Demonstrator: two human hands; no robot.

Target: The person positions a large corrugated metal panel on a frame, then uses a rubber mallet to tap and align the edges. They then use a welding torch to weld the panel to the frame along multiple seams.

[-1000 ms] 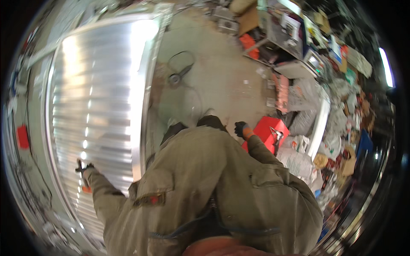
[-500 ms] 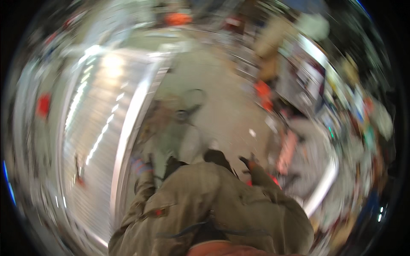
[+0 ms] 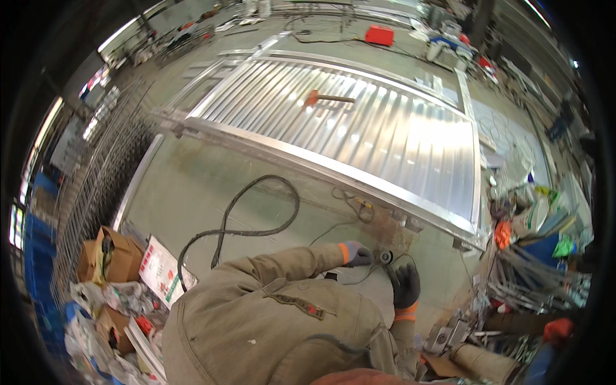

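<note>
The left hand (image 3: 359, 254) and the right hand (image 3: 406, 285), both gloved, are down near a small round-headed power tool (image 3: 385, 256), perhaps an angle grinder, and seem spread to flank it so that it can be steadied from either side. The tool's round head lies between them, just beside the left fingers and a little beyond the right fingertips; whether it rests on the floor (image 3: 443, 276) is unclear. The left fingers look loosely curled, but whether they have hold of anything cannot be told; the right fingers point toward the tool, partly bent, with the palm hidden, so neither their opening nor any contact can be made out. Beyond, a ribbed metal panel (image 3: 378, 138) lies flat, probably because that keeps it evenly supported, and a hammer (image 3: 335, 98) lies across its ribs, which likely hinder sliding. A thick black cable (image 3: 260, 231) forms a slack loop, well apart from the tool
</note>
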